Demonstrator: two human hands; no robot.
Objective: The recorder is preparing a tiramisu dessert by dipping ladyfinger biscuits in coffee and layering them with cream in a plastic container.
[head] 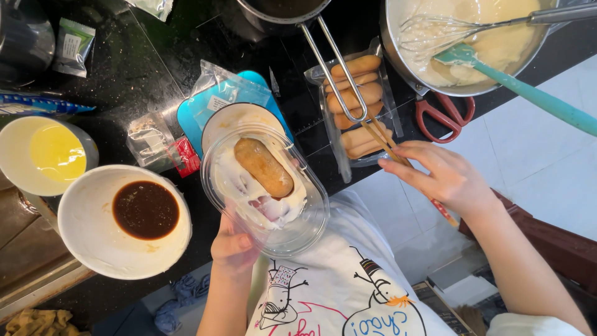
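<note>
Left hand: my left hand (233, 249) sits nearest the camera, low in the middle, its fingers curled shut under the near end of a clear plastic tub (311, 221), which it holds above the apron.
Clear plastic tub: I see it tilted toward the camera, oval, lined with white cream (239, 186), and one brown soaked biscuit (264, 167) lies on the cream, slanting from far left to near right.
Right hand: my right hand (443, 177) is to the right of the tub, closed around a pair of wooden chopsticks (380, 138); their tips point far and left, reaching the biscuit tray.
Biscuit tray: a clear pack of pale finger biscuits (357, 93) lies on the black counter (124, 74), just beyond the chopstick tips, with a pan's wire handle (336, 62) crossing over it.
Far right: a metal bowl of pale batter (497, 43) holds a whisk (435, 31) and a teal spatula (528, 93); red-handled scissors (444, 115) lie just near it.
Left side: a white bowl of dark brown liquid (146, 210) stands left of the tub, and farther left a cup of yellow liquid (57, 152).
Behind the tub: a blue board (193, 115) and some small plastic bags (149, 134) lie on the counter.
</note>
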